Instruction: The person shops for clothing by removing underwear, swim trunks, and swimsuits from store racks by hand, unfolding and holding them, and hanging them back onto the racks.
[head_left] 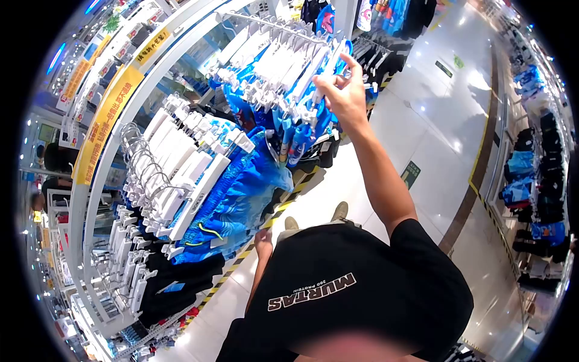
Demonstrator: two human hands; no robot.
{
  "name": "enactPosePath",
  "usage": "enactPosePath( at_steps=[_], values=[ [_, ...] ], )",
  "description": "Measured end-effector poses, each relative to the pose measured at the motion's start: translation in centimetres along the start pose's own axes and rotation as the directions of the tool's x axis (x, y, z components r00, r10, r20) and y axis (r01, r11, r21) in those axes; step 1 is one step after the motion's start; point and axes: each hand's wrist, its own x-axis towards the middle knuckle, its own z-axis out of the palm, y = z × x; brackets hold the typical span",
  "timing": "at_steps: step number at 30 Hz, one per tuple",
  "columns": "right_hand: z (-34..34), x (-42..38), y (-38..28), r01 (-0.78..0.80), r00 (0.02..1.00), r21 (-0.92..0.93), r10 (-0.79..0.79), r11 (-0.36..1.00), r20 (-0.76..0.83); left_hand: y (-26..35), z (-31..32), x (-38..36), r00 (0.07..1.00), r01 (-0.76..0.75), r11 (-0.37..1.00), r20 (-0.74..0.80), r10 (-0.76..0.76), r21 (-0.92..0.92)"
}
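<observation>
Up at the top rail [265, 23], right hand [345, 90] raised at full arm stretch. Thumb and middle fingers pinched on the end hanger [321, 73], index finger sticking up free. Hooked on the rail with the rest of the white row, blue shorts [300, 134] dangling below it, touching the neighbours.

Down by the thigh, left hand [263, 237] hanging loose beside the leg, well apart from the rack. Nothing seen in it, but too small and half hidden to call it clenched or slack.

Progress, at a guess: early. Grip taken, and that looks like all so far. No hanger off the rail, nothing carried, nothing on the floor [434, 127]. Lifting the piece clear or sliding it along seemingly not yet done.

Below, a second row [181, 175] of white hangers with more blue trunks [241, 199], untouched. Lower again, black shorts [175, 283]. Striped tape [241, 256] along the rack's foot, yellow sign [105, 120] curving overhead, more racks [537, 181] far across the aisle.
</observation>
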Motion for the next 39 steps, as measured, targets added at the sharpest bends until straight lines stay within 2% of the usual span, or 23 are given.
enactPosePath(
  at_steps=[1, 2, 3, 5, 6, 7, 9, 10, 11, 13, 14, 15, 16, 17, 18, 19, 21, 23, 25, 28, 31, 36, 39],
  values=[
    [-0.6, 0.1, -0.6, 0.012, 1.0, 0.023, -0.012, 1.0, -0.006, 4.9, 0.0, -1.6, 0.998, -0.066, 0.986, 0.005, 0.066, 0.15],
    [-1.4, -0.1, -1.4, 0.007, 1.0, 0.064, -0.008, 0.998, 0.011, 6.8, 0.8, -1.3, 0.994, 0.105, 0.978, 0.02, -0.11, 0.179],
    [-2.4, -0.5, -2.2, 0.0, 1.0, 0.102, -0.003, 0.995, 0.028, 6.6, 1.5, -0.7, 0.995, 0.083, 0.983, 0.04, -0.091, 0.166],
    [-5.5, -1.3, -2.7, -0.059, 0.995, 0.196, 0.04, 0.979, 0.096, 7.2, 2.7, -0.2, 0.977, -0.127, 0.986, 0.188, 0.105, 0.112],
    [-6.6, -2.0, -3.0, -0.064, 0.995, 0.281, 0.04, 0.958, 0.093, 8.1, 4.0, 0.1, 0.948, -0.13, 0.988, 0.304, 0.098, 0.087],
    [-7.8, -2.5, -3.4, -0.067, 0.995, 0.361, 0.037, 0.93, 0.088, 13.9, 4.7, -1.8, 0.914, -0.091, 0.994, 0.4, 0.062, 0.054],
    [-12.9, -3.1, -2.4, -0.17, 0.966, 0.389, 0.076, 0.905, 0.245, 19.9, 7.5, -3.4, 0.835, -0.078, 0.997, 0.545, 0.073, -0.014],
    [-14.8, -3.6, -1.4, -0.158, 0.978, 0.343, 0.1, 0.926, 0.181, 21.7, 9.1, -3.5, 0.787, -0.136, 0.989, 0.601, 0.139, -0.051],
    [-16.2, -4.2, -2.3, -0.214, 0.957, 0.312, 0.134, 0.926, 0.258, 23.1, 11.0, -3.4, 0.732, -0.186, 0.978, 0.652, 0.199, -0.089],
    [-20.0, -5.8, -1.3, -0.341, 0.931, 0.364, 0.256, 0.867, 0.261, 26.8, 15.0, -2.9, 0.649, -0.221, 0.975, 0.744, 0.16, -0.017],
    [-20.2, -6.9, -2.4, -0.358, 0.929, 0.394, 0.28, 0.847, 0.243, 28.5, 17.1, -3.2, 0.622, -0.107, 0.994, 0.778, 0.092, -0.032],
    [-22.8, -7.6, -0.9, -0.397, 0.906, 0.44, 0.267, 0.805, 0.328, 30.5, 18.7, -4.0, 0.6, 0.002, 0.995, 0.796, 0.075, -0.095],
    [-23.3, -8.5, -1.4, -0.427, 0.901, 0.515, 0.301, 0.743, 0.313, 30.4, 21.4, -3.4, 0.543, 0.106, 0.989, 0.839, 0.031, -0.104],
    [-23.8, -9.3, -1.9, -0.449, 0.893, 0.587, 0.337, 0.674, 0.297, 31.1, 23.5, -3.7, 0.535, 0.284, 0.938, 0.845, 0.014, -0.196],
    [-25.8, -9.8, -1.0, -0.48, 0.876, 0.606, 0.314, 0.634, 0.366, 31.2, 24.7, -4.0, 0.509, 0.329, 0.883, 0.851, 0.133, -0.334],
    [-25.9, -10.6, -1.6, -0.464, 0.883, 0.644, 0.374, 0.609, 0.282, 32.5, 26.2, -4.3, 0.511, 0.521, 0.771, 0.858, 0.061, -0.365],
    [-28.3, -11.3, -0.1, -0.486, 0.874, 0.687, 0.29, 0.54, 0.39, 34.8, 27.4, -5.2, 0.43, 0.656, 0.615, 0.886, 0.173, -0.438],
    [-30.3, -12.0, 1.2, -0.48, 0.877, 0.699, 0.308, 0.531, 0.369, 35.3, 28.2, -5.7, 0.401, 0.63, 0.61, 0.873, 0.276, -0.482],
    [-31.5, -12.3, 1.7, -0.457, 0.888, 0.703, 0.326, 0.546, 0.325, 37.6, 26.9, -7.1, 0.489, 0.561, 0.586, 0.805, 0.336, -0.585],
    [-32.1, -13.0, 2.1, -0.394, 0.912, 0.686, 0.356, 0.612, 0.206, 39.5, 23.8, -7.7, 0.58, 0.495, 0.643, 0.773, 0.257, -0.585],
    [-33.1, -14.0, 3.2, -0.393, 0.91, 0.691, 0.365, 0.607, 0.198, 41.4, 22.2, -7.9, 0.537, 0.49, 0.619, 0.772, 0.34, -0.614],
    [-32.9, -14.1, 4.1, -0.402, 0.906, 0.718, 0.359, 0.569, 0.223, 42.0, 22.4, -8.0, 0.59, 0.446, 0.642, 0.744, 0.312, -0.623],
    [-33.2, -13.4, 4.1, -0.409, 0.905, 0.707, 0.358, 0.577, 0.232, 41.8, 22.7, -7.8, 0.564, 0.476, 0.64, 0.767, 0.304, -0.604]
  ],
)
